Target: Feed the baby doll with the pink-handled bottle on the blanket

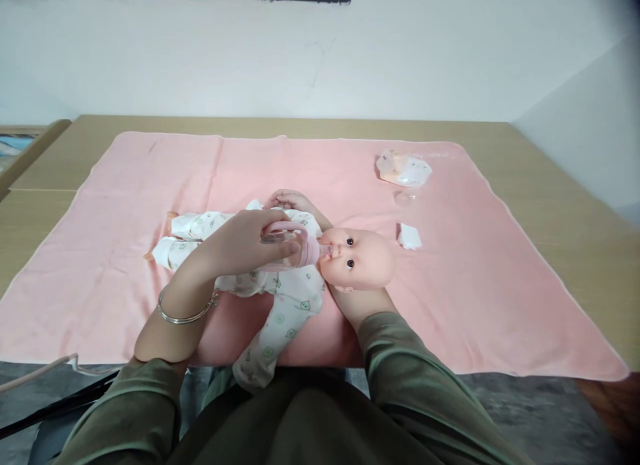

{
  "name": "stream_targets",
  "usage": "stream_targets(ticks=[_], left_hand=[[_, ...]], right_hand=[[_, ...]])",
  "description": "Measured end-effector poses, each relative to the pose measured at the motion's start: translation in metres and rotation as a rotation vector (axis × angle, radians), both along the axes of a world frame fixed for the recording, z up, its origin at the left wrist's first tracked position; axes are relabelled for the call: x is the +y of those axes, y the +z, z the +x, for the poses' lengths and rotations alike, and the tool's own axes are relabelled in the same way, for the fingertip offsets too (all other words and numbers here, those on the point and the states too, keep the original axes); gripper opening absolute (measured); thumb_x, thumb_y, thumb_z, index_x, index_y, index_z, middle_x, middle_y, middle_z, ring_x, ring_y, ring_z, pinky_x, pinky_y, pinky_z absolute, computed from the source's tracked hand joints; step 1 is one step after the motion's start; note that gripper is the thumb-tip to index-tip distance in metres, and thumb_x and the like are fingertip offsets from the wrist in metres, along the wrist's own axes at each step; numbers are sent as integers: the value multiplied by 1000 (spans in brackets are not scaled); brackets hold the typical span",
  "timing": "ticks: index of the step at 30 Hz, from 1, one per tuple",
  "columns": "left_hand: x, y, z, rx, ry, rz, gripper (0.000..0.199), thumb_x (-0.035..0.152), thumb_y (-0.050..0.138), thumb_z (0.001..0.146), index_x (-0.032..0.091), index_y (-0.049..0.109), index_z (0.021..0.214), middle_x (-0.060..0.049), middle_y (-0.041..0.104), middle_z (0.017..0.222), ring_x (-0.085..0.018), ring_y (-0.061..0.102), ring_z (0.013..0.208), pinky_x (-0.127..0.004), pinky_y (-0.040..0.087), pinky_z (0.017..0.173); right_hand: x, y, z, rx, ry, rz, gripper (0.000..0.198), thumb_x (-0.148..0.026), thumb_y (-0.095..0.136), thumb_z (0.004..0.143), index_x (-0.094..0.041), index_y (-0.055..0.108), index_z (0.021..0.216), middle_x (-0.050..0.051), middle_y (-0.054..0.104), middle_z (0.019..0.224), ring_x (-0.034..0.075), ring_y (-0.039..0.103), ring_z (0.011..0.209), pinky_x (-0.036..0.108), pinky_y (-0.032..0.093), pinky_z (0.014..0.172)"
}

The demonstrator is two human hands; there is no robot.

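My left hand (255,241), with a silver bangle at the wrist, is closed around a clear baby bottle with a pink handle and collar (310,250). The bottle lies nearly level, its teat touching the mouth of a baby doll (370,259). The doll lies face up across my right forearm, head to the right, in a white printed suit. Beneath its neck my right arm passes to the far side. There my right hand (291,199) curls against the doll's far arm, its fingers partly hidden.
On the pink cloth (475,285) at the right lie a crumpled plastic packet (405,169), a clear dome-shaped cap (405,197) and a small white folded piece (409,237). A wooden table (545,185) is underneath. A pale cable (45,370) runs at lower left.
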State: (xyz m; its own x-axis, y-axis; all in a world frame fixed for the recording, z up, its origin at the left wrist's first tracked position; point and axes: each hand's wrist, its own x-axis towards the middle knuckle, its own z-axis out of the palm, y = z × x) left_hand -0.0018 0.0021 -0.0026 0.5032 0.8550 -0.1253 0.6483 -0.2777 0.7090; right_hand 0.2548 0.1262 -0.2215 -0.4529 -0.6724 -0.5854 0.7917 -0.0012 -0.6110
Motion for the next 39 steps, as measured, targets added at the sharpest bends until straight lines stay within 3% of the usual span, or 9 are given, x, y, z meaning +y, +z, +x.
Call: stream_targets(ticks=[3,8,11,16,20,23,27,31,39], left_hand=[[0,0,0,-1,5,7,26,49,73,91,23,69,90,0,67,79,-22,64,76,-33,43,68],[0,0,1,-3,7,3,26,49,73,90,23,69,89,0,66,78,-22,64,76,-33,44,68],[0,0,0,-4,4,3,26,49,73,90,23,69,89,0,66,78,-22,64,76,-33,44,67],[0,-1,0,-9,0,11,27,51,73,91,24,69,89,0,66,78,-21,64,75,-33,44,68],[0,-1,0,-9,0,8,27,51,73,91,24,69,90,0,66,78,-22,64,76,-33,44,68],[0,0,0,-4,5,9,26,50,73,91,24,69,90,0,65,78,-22,63,76,-33,44,68],[0,0,0,-7,8,10,26,49,74,91,24,69,88,0,65,77,-22,63,75,-33,44,68],[0,0,0,-14,7,9,26,49,74,91,24,69,88,0,65,77,-22,63,75,-33,44,67],[0,0,0,-8,7,2,26,50,74,91,24,70,89,0,65,77,-22,63,75,-33,45,68]], right_hand=[[6,-13,-3,-155,170,20,43,-31,39,108,-9,76,115,13,82,113,21,87,95,30,68,72],[12,-18,-7,-125,178,-29,43,-44,52,105,-12,79,116,11,83,116,22,87,98,32,70,78],[10,-14,-11,-36,198,-44,42,-42,50,106,-12,79,111,9,83,110,22,87,95,32,70,76],[0,9,-21,-230,277,140,45,-22,36,109,-11,80,111,9,84,116,21,87,100,32,70,80],[-6,18,-20,-366,154,300,48,-21,32,111,-13,80,106,8,84,112,20,86,93,35,71,89],[-2,11,-21,-286,202,168,38,-30,45,110,-16,80,103,6,83,104,20,85,89,33,71,88],[6,-3,-23,-98,336,-59,35,-38,51,107,-16,77,111,7,83,109,23,87,100,35,70,81],[5,-10,-14,-2,283,49,45,-32,34,111,-12,73,114,11,82,109,22,87,94,34,69,73],[3,-6,-17,-227,269,145,41,-33,44,107,-12,79,110,10,83,113,23,87,96,34,70,78]])
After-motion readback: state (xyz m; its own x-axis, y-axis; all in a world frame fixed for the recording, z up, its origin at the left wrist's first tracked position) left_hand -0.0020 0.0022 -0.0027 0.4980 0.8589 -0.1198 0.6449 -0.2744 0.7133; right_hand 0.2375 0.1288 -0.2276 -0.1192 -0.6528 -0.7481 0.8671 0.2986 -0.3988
